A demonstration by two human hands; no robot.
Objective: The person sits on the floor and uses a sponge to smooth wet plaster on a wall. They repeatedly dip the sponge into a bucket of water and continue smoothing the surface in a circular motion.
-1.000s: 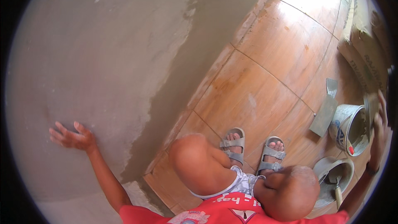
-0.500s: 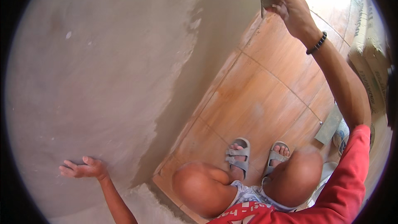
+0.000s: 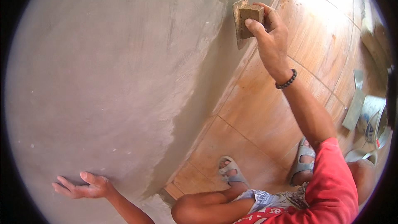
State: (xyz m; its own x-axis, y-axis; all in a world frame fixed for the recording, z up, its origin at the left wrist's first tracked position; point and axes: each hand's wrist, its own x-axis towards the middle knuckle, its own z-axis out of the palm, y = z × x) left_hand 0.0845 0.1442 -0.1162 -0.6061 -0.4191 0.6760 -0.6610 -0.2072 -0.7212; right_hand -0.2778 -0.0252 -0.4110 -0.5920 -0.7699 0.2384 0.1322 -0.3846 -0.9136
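I squat facing a plastered wall [image 3: 103, 79]. My right hand [image 3: 268, 37] is raised and grips the wooden handle of a plastering float [image 3: 244, 20], whose flat face is pressed against the darker, wet strip of plaster [image 3: 215, 70] near the wall's base. A dark bead bracelet sits on that wrist. My left hand [image 3: 83, 186] is spread flat, fingers apart, on the drier grey plaster at the lower left, holding nothing.
Brown wood-look floor tiles [image 3: 290, 83] run along the wall's foot. My sandalled feet [image 3: 232, 170] stand on them. At the right edge are a bucket [image 3: 373, 118], a flat trowel [image 3: 353, 105] beside it, and a pan [image 3: 360, 155].
My right hand came from the bucket at the right, rose with the float and now presses it on the wet strip of wall. My left hand stays flat on the plaster.
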